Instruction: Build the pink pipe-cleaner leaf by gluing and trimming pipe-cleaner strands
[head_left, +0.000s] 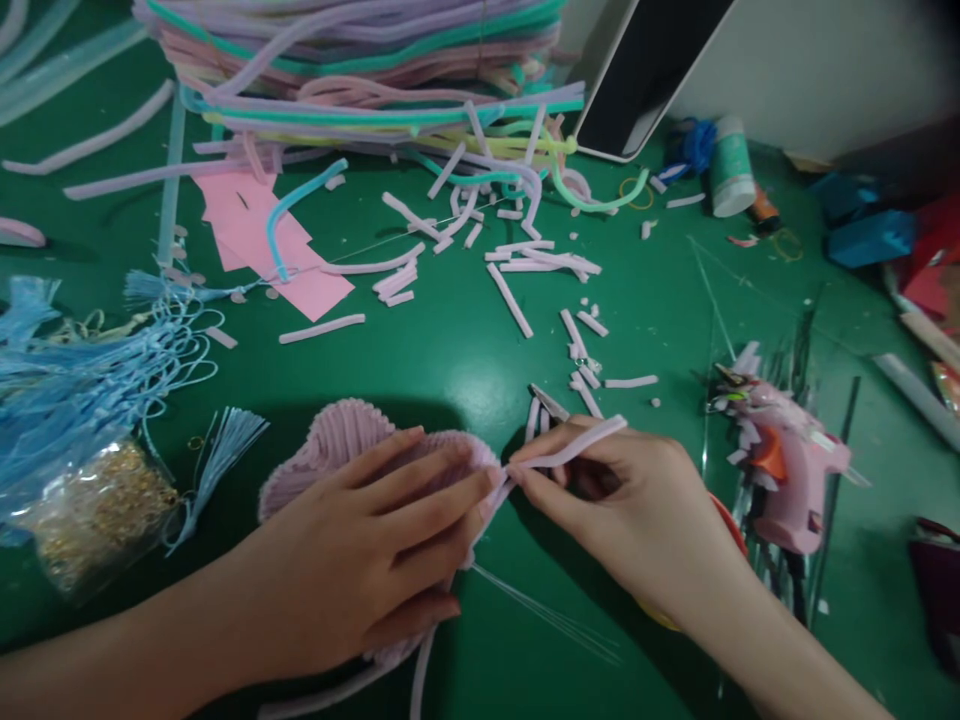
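A ridged pale pink shape (341,440), built from rows of pipe cleaner, sits under my left hand (397,530). That hand grips it from above, fingers across the top and thumb on the near side; the palm hides much of it. At its right edge, my right hand (600,480) pinches a pink pipe cleaner (577,443) between thumb and fingertips, its free end sticking up to the right. A pair of scissors (550,402) shows a blade tip beyond my right fingers and coloured handles beneath the hand; its grip on them is partly hidden. Loose pipe cleaner ends (424,670) trail towards me.
Cut pipe cleaner bits (510,300) litter the green table (450,370). Bundled pipe cleaners (360,60) lie at the back, with pink paper (255,230) in front. Blue tassels (97,350) and a bag of gold findings (105,510) are left; a pink glue gun (795,460) is right.
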